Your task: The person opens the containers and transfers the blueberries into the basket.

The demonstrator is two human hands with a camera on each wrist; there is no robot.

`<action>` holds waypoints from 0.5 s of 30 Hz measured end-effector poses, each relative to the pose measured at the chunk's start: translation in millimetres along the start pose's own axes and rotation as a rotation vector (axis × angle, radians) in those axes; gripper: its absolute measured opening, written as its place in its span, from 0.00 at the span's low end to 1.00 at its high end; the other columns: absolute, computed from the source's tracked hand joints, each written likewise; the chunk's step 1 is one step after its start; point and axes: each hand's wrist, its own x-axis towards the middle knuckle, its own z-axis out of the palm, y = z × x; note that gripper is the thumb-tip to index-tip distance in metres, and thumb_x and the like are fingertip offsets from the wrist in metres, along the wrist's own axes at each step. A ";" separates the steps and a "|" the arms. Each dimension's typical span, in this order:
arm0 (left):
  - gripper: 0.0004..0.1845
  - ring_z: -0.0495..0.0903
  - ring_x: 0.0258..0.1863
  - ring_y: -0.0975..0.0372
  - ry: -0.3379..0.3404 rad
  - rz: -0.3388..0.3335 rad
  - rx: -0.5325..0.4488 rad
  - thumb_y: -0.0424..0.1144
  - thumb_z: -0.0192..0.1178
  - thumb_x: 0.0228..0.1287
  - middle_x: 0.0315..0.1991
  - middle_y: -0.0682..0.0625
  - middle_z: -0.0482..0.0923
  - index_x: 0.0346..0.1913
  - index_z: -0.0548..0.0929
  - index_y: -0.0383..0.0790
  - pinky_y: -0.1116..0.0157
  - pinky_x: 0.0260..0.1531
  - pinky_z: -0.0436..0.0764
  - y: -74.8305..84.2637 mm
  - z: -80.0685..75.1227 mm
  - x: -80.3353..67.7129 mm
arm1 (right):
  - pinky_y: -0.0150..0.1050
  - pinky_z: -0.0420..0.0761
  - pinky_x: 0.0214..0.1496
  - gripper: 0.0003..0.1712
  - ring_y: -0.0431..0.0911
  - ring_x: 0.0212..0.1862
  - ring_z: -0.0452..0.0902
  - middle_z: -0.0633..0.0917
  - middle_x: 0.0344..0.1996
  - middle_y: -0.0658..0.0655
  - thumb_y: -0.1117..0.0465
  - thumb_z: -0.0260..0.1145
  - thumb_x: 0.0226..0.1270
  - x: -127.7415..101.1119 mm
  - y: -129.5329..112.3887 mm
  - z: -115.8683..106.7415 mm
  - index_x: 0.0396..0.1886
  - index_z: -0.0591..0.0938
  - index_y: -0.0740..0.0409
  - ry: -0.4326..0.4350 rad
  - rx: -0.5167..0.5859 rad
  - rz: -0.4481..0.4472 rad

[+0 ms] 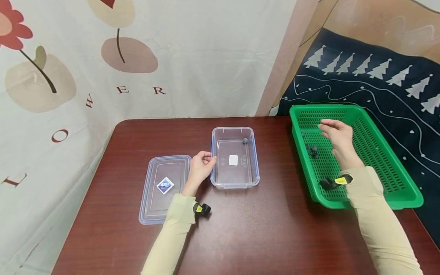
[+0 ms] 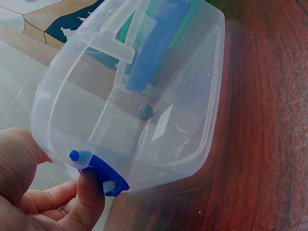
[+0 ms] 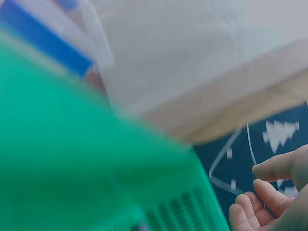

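My left hand (image 1: 202,167) pinches a blue side latch (image 2: 108,175) of the clear plastic food container (image 1: 220,182) between thumb and fingers. One blueberry (image 1: 245,141) lies inside the container, near its far right corner. Over the green basket (image 1: 409,200) hovers my right hand (image 1: 338,141), its fingers loosely bent. In the right wrist view a gap shows between thumb and fingertips (image 3: 262,190), with nothing in it. Several more blueberries (image 1: 312,151) lie on the basket's floor, left of and below the right hand.
The container's clear lid (image 1: 156,206), edged in blue with a diamond label, lies flat on the dark red table (image 1: 247,236) left of the container. A white printed cloth (image 1: 206,57) hangs behind the table. Dark blue tree-patterned fabric (image 1: 371,88) lies beyond the basket.
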 end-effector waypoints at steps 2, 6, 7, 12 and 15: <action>0.11 0.79 0.26 0.54 0.000 -0.001 -0.001 0.33 0.63 0.55 0.28 0.39 0.81 0.38 0.81 0.27 0.64 0.29 0.78 -0.2 0.0 0.0 | 0.24 0.76 0.37 0.12 0.34 0.33 0.76 0.80 0.28 0.43 0.69 0.64 0.60 -1.8 -3.3 13.6 0.26 0.83 0.46 -0.015 0.025 -0.026; 0.11 0.79 0.26 0.54 0.003 0.004 -0.005 0.33 0.63 0.55 0.28 0.39 0.81 0.38 0.81 0.27 0.65 0.29 0.78 -0.7 0.2 0.0 | 0.25 0.77 0.38 0.13 0.34 0.32 0.77 0.81 0.27 0.44 0.72 0.64 0.59 -4.5 -6.3 39.2 0.25 0.83 0.48 -0.052 0.062 -0.067; 0.11 0.79 0.26 0.54 0.004 0.006 -0.006 0.33 0.63 0.55 0.28 0.39 0.81 0.38 0.81 0.27 0.65 0.29 0.78 -0.7 0.3 0.1 | 0.25 0.77 0.37 0.13 0.35 0.32 0.78 0.81 0.27 0.45 0.72 0.64 0.59 -5.3 -6.7 45.3 0.26 0.83 0.48 -0.059 0.064 -0.074; 0.11 0.78 0.25 0.55 0.009 0.012 -0.005 0.33 0.63 0.55 0.28 0.40 0.81 0.37 0.81 0.27 0.66 0.28 0.77 -0.6 0.2 0.1 | 0.25 0.77 0.37 0.14 0.35 0.32 0.77 0.81 0.29 0.46 0.72 0.64 0.58 -9.4 -7.8 73.8 0.25 0.82 0.47 -0.085 0.048 -0.089; 0.11 0.78 0.25 0.55 0.010 0.011 -0.009 0.33 0.63 0.55 0.27 0.40 0.81 0.37 0.81 0.27 0.67 0.27 0.77 -1.1 0.2 0.0 | 0.25 0.77 0.38 0.14 0.35 0.32 0.76 0.80 0.29 0.45 0.72 0.64 0.59 -10.9 -7.6 88.8 0.26 0.82 0.46 -0.099 0.026 -0.098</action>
